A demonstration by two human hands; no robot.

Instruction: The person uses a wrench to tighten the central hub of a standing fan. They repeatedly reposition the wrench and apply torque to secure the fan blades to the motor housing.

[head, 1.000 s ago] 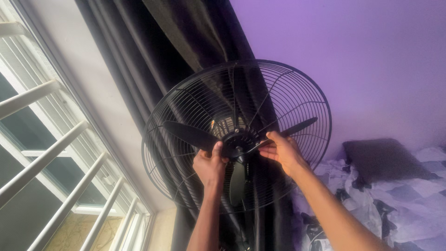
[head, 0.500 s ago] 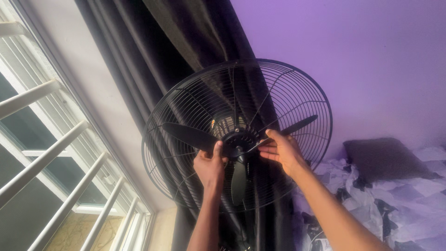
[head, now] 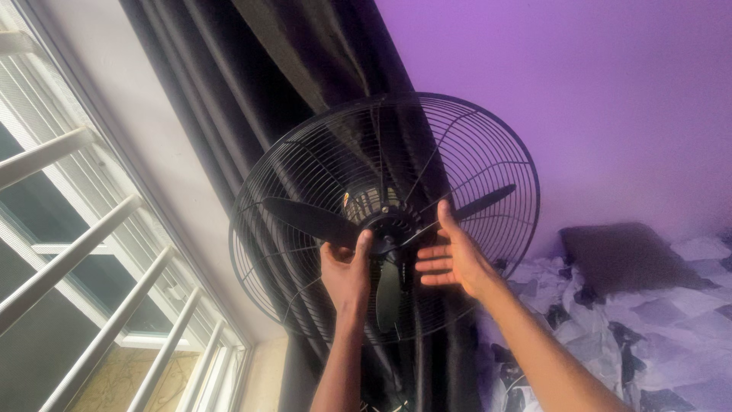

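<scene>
Fingers of the right hand (head: 451,261) had opened and lifted off the fan (head: 385,217) hub at frame centre; its grip held nothing. Left hand (head: 347,271) still pinched the hub.

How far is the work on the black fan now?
Done: the front guard seems to be off, as the blades lie bare before the rear grille. In hand: the left hand grips the hub; the right hand is open beside it. Left: the blades sit on the hub, not removed.
</scene>
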